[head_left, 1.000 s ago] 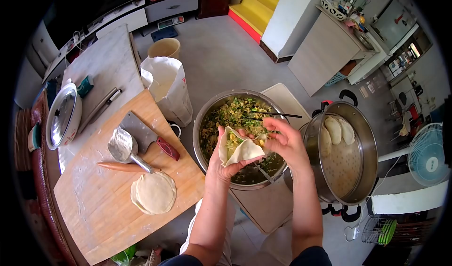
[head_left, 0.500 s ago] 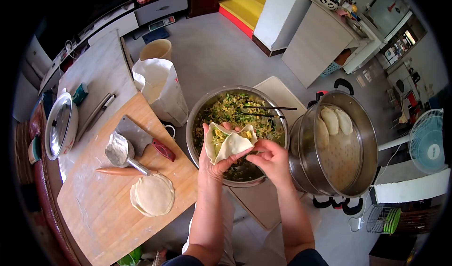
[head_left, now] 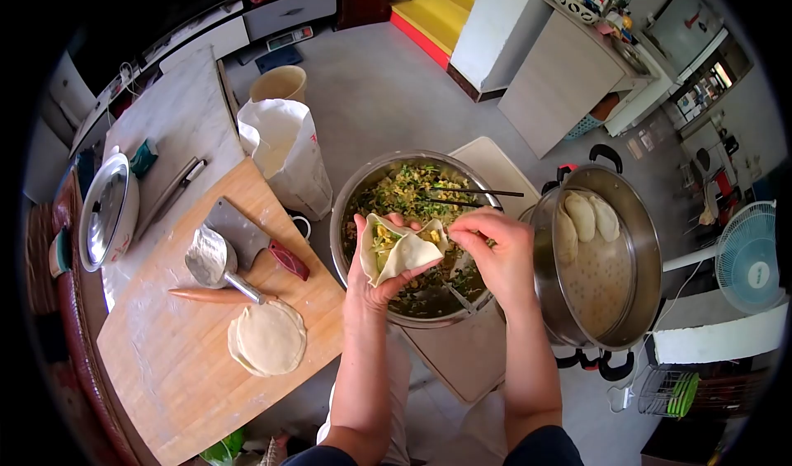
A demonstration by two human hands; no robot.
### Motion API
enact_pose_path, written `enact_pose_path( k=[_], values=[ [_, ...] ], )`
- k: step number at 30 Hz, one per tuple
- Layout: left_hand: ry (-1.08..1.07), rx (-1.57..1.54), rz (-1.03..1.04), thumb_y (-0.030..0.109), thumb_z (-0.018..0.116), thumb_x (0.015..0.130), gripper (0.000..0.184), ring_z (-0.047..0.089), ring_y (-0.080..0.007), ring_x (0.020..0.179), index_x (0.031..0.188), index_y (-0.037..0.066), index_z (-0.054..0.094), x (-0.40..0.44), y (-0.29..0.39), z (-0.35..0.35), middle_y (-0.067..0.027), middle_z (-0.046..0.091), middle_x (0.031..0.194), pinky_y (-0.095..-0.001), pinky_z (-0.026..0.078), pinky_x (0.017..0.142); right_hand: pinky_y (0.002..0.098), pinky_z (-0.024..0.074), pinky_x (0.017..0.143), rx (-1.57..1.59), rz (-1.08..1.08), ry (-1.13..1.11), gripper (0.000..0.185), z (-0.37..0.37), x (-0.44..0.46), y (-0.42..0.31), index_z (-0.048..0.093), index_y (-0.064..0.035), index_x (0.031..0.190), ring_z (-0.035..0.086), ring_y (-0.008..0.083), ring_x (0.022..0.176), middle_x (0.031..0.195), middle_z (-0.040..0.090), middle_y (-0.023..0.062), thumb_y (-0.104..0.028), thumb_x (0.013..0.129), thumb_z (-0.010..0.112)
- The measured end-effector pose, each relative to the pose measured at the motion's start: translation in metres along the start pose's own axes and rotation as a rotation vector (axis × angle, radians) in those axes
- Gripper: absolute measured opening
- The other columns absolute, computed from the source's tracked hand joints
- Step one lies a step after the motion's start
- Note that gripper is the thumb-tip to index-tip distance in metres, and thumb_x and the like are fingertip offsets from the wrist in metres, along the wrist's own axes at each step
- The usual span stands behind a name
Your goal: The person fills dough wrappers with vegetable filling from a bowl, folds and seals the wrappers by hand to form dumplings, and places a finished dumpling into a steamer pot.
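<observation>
My left hand [head_left: 367, 272] cradles a half-folded dumpling [head_left: 404, 253] above the steel bowl. Its pale wrapper is pinched together in the middle, and green and yellow filling shows in the open pockets at both sides. Close to the dumpling's right corner, my right hand [head_left: 499, 247] has thumb and fingertips drawn together; a tiny dark speck shows by the fingers, too small to name. Below both hands, the bowl [head_left: 340, 218] holds chopped vegetable and egg filling [head_left: 412, 181]. A pair of dark chopsticks [head_left: 487, 192] rests across its right side.
On the wooden board [head_left: 165, 367] at left lie stacked dough wrappers [head_left: 268, 340], a rolling pin [head_left: 198, 295], a cleaver [head_left: 239, 227] and a floury scoop [head_left: 210, 260]. A steamer pot [head_left: 652, 276] with several dumplings [head_left: 582, 214] stands at right. A flour bag [head_left: 289, 161] stands behind the board.
My right hand has risen slightly and moved right, from the dumpling's lower right edge to beside its upper right corner. My left hand still holds the dumpling in nearly the same place.
</observation>
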State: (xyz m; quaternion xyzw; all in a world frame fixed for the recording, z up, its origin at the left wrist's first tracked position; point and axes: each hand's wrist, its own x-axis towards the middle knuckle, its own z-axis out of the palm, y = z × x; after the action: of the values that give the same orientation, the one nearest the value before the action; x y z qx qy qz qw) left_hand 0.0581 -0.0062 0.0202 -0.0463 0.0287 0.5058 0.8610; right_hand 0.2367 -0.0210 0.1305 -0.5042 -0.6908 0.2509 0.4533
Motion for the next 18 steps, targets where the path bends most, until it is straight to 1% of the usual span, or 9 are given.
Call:
enact_pose_path(
  k=[2,6,9,12,15,18],
  values=[
    [-0.025,0.028,0.010,0.068,0.038,0.095,0.064,0.064,-0.0401,0.107,0.106,0.009,0.061,0.001,-0.001,0.000,-0.0169,0.064,0.110,-0.0697,0.050,0.091,0.0296,0.0514,0.069,-0.127,-0.101,-0.073,0.011,0.002,0.011,-0.004,0.071,0.0027,0.089,0.066,0.0203,0.078,0.088,0.070,0.0094,0.007,0.080,0.070],
    [-0.029,0.003,0.008,0.067,0.039,0.095,0.063,0.064,-0.0403,0.108,0.106,0.009,0.061,0.003,-0.002,-0.001,-0.0175,0.064,0.111,-0.0698,0.050,0.091,0.0339,0.0520,0.071,-0.342,-0.268,-0.190,0.011,0.006,0.021,0.001,0.071,0.0022,0.090,0.065,0.0263,0.082,0.094,0.068,0.0108,0.007,0.081,0.067],
    [-0.033,-0.029,0.010,0.067,0.039,0.094,0.063,0.064,-0.0403,0.108,0.106,0.009,0.062,0.002,-0.002,-0.002,-0.0180,0.064,0.111,-0.0697,0.051,0.090,0.0337,0.0515,0.072,-0.335,-0.241,-0.225,0.012,0.009,0.021,0.001,0.070,0.0019,0.091,0.064,0.0267,0.084,0.094,0.066,0.0110,0.007,0.082,0.066],
    [-0.054,-0.044,0.010,0.067,0.040,0.094,0.063,0.064,-0.0405,0.108,0.106,0.009,0.062,0.002,0.000,-0.002,-0.0182,0.064,0.111,-0.0695,0.051,0.089,0.0332,0.0514,0.070,-0.246,-0.142,-0.257,0.012,0.009,0.021,-0.008,0.070,0.0018,0.091,0.065,0.0252,0.081,0.093,0.066,0.0101,0.007,0.082,0.065],
    [-0.074,-0.031,0.022,0.068,0.039,0.095,0.064,0.063,-0.0407,0.109,0.106,0.008,0.061,0.003,0.001,-0.003,-0.0182,0.062,0.111,-0.0692,0.053,0.087,0.0357,0.0520,0.068,-0.207,-0.160,-0.150,0.010,0.002,0.024,-0.015,0.070,0.0002,0.089,0.066,0.0295,0.078,0.088,0.066,0.0118,0.004,0.081,0.067],
    [-0.085,-0.002,0.050,0.067,0.037,0.097,0.065,0.061,-0.0414,0.112,0.108,0.007,0.058,0.001,0.000,-0.001,-0.0185,0.059,0.112,-0.0695,0.054,0.084,0.0350,0.0523,0.068,-0.242,0.006,-0.080,0.012,0.000,0.026,-0.015,0.071,-0.0005,0.095,0.067,0.0300,0.076,0.089,0.068,0.0127,0.001,0.083,0.068]
  ],
)
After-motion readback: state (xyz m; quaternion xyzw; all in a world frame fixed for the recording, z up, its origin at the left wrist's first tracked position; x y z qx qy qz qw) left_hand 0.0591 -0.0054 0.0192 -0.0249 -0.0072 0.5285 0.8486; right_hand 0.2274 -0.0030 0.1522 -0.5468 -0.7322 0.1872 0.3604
